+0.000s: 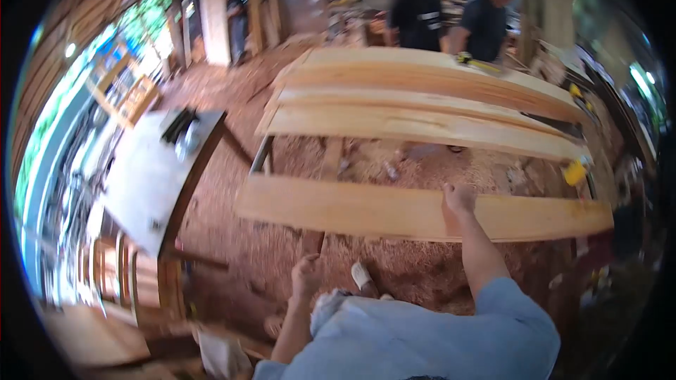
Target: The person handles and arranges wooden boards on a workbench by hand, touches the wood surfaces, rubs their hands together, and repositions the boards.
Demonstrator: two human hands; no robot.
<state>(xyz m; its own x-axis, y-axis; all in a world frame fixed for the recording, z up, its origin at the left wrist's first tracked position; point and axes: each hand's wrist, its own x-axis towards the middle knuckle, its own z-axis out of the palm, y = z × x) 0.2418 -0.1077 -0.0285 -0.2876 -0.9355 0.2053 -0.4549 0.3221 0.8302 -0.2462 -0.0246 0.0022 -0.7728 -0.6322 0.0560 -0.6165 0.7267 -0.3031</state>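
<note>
A long wooden plank [352,205] lies across the near side of a frame. My right hand [460,198] is closed above its far edge; whether the fingers grip anything is too small to tell. My left hand [307,274] is closed just below the plank's near edge, close to a dark brown piece [312,242], and its contents cannot be made out. Beyond a gap, several wide boards [394,121] lie side by side. A yellow object [576,172] sits at the frame's right end.
A grey-topped table [151,176] with dark items stands at left, above stacked wooden frames [127,271]. Two people [420,17] [487,24] stand behind the boards, near a yellow tape measure [465,58]. Another person [237,24] is farther back. Shavings cover the ground.
</note>
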